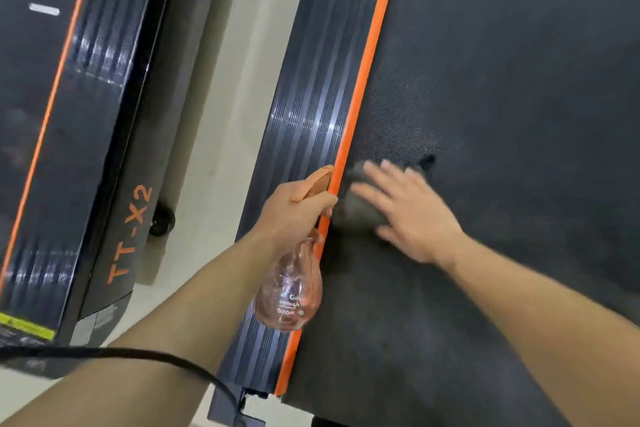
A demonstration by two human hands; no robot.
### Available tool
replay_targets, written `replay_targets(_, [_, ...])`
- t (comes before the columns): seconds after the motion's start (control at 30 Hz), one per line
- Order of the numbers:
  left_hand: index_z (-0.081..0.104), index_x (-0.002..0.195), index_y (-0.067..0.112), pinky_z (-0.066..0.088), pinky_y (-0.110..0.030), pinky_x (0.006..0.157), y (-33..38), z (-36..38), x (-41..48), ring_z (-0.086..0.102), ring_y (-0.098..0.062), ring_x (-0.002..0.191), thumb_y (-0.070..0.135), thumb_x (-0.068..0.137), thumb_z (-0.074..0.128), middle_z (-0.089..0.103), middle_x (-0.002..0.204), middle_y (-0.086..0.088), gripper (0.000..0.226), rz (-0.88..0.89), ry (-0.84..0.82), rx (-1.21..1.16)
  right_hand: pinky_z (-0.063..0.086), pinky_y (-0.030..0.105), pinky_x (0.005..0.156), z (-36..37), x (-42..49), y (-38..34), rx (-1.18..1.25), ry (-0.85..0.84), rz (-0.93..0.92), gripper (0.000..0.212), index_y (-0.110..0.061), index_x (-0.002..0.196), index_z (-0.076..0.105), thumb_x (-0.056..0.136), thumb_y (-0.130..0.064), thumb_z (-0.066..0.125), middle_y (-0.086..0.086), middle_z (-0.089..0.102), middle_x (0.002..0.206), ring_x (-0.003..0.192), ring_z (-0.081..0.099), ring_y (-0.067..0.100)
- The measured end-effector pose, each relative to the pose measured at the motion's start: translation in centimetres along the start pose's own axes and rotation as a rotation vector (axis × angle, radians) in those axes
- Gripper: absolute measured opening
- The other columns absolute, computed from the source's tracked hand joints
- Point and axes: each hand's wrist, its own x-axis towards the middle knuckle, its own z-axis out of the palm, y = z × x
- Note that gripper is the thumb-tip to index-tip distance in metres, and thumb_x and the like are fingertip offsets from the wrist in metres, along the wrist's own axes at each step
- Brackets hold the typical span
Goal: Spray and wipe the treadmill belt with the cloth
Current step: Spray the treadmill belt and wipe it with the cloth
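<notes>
The dark textured treadmill belt (502, 97) fills the right of the view, bordered on its left by an orange strip (367, 73). My right hand (412, 215) lies flat, fingers spread, pressing a grey cloth (360, 208) onto the belt beside the orange strip; hand and cloth are motion-blurred. My left hand (294, 211) grips the neck of a clear pink spray bottle (294, 291) with an orange trigger head, its body hanging down over the ribbed side rail (304, 107).
A second treadmill (76, 114) marked TT-X2 stands at the left, with a pale floor strip (221, 114) between the two machines. A black cable (166, 360) crosses the lower left near the belt's rear end.
</notes>
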Motion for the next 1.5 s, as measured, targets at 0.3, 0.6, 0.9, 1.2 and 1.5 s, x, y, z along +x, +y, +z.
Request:
replay_targets(0.3, [0.076,0.104,0.006,0.059,-0.041,0.068,0.2,0.4,-1.0,0.062,-0.026,0.057,0.027,0.084,0.068,0.070,0.083,-0.015,0.030,-0.012,-0.027,0.049,0.018,0.053,0.122,1.5,-2.3,-5.5,0.120,0.112,0.299,0.078,-0.027,0.155,0.033,0.085,-0.035,0.067,0.006,0.013,0.169,0.155,0.011,0.032])
replay_targets(0.6, [0.072,0.103,-0.002,0.050,-0.030,0.062,-2.0,2.8,-5.9,0.060,-0.022,0.045,0.034,0.077,0.068,0.070,0.088,-0.012,0.044,-0.098,-0.015,0.154,0.010,0.050,0.124,5.6,-14.6,-11.6,0.148,-0.122,0.124,0.081,-0.034,0.155,0.029,0.085,-0.035,0.070,0.003,0.007,0.170,0.156,0.007,0.029])
replay_targets(0.9, [0.068,0.091,0.004,0.056,-0.041,0.064,-6.7,6.7,-11.6,0.059,-0.025,0.057,0.033,0.075,0.070,0.065,0.091,-0.025,0.033,-0.141,0.058,-0.019,0.018,0.053,0.123,4.7,-19.4,-10.7,0.107,-0.215,0.223,0.077,-0.032,0.155,0.026,0.090,-0.034,0.068,0.001,-0.001,0.170,0.157,0.002,0.028])
replay_targets(1.2, [0.061,0.076,0.010,0.049,-0.030,0.056,-10.6,8.8,-12.4,0.056,-0.020,0.047,0.025,0.085,0.069,0.060,0.069,-0.006,0.019,-0.159,0.032,-0.056,0.022,0.055,0.122,6.0,-22.2,-9.8,0.068,-0.158,0.258,0.074,-0.030,0.153,0.032,0.089,-0.037,0.068,0.003,0.007,0.170,0.156,0.008,0.029])
replay_targets(1.5, [0.060,0.076,0.009,0.047,-0.030,0.055,-13.9,7.8,-14.2,0.053,-0.023,0.056,0.021,0.089,0.069,0.056,0.070,-0.008,0.019,-0.181,-0.007,-0.041,0.024,0.057,0.120,6.1,-22.1,-11.0,0.075,-0.127,0.366,0.077,-0.029,0.151,0.036,0.084,-0.033,0.073,0.006,0.017,0.168,0.155,0.015,0.032])
